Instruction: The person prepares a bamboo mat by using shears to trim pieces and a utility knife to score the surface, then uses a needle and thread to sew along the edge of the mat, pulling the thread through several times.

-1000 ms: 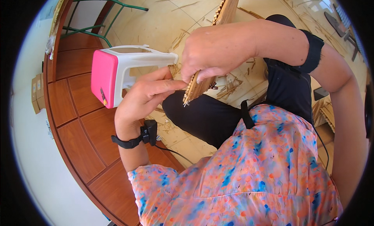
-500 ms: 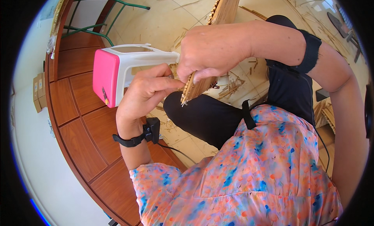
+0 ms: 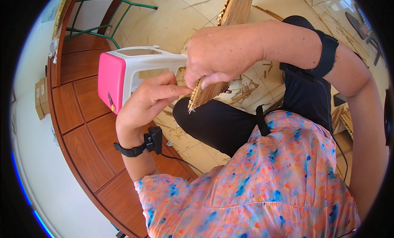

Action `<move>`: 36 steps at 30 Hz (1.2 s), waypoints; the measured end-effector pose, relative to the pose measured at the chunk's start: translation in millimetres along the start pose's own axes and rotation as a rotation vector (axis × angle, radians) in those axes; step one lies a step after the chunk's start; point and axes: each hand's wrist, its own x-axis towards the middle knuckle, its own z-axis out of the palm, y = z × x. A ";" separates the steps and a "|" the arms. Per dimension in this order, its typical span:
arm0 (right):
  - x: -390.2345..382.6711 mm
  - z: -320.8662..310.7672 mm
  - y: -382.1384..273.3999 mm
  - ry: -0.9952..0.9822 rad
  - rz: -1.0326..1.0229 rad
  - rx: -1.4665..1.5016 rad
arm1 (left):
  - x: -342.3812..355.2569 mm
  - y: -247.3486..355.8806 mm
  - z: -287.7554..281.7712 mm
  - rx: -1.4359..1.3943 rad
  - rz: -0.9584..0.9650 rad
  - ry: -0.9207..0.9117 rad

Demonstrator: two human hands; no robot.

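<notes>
Left hand [image 3: 150, 94], fingers narrowed, meets the edge of the slatted mat [image 3: 207, 96] (whether it pinches anything, I cannot tell). At far left sits a brown carton [image 3: 41, 99], contents hidden; then a pink-and-white stool [image 3: 111, 78], a small cutter [image 3: 111, 102] on its seat. Over the black-clad leg [image 3: 213, 125], the mat shows golden-brown, rounded stick ends lining its edge; the right hand [image 3: 219, 55] grips it, thumb against its face.

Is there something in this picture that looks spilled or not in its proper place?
Yes: thin brown sticks lie loose and crossed on the tiled floor, unlike the tidy row in the stick panel the right hand grips. They look spilled or discarded.
</notes>
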 end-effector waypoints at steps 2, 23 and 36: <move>2.7 1.1 0.7 -0.004 -0.009 -0.013 | -1.1 6.5 -6.6 0.084 -0.001 -0.018; -2.2 5.6 -0.6 0.039 0.005 -0.030 | 9.1 -3.8 8.6 -0.231 -0.030 0.057; -4.2 9.1 5.8 0.082 -0.078 -0.026 | 7.7 -17.6 7.8 -0.301 0.015 0.009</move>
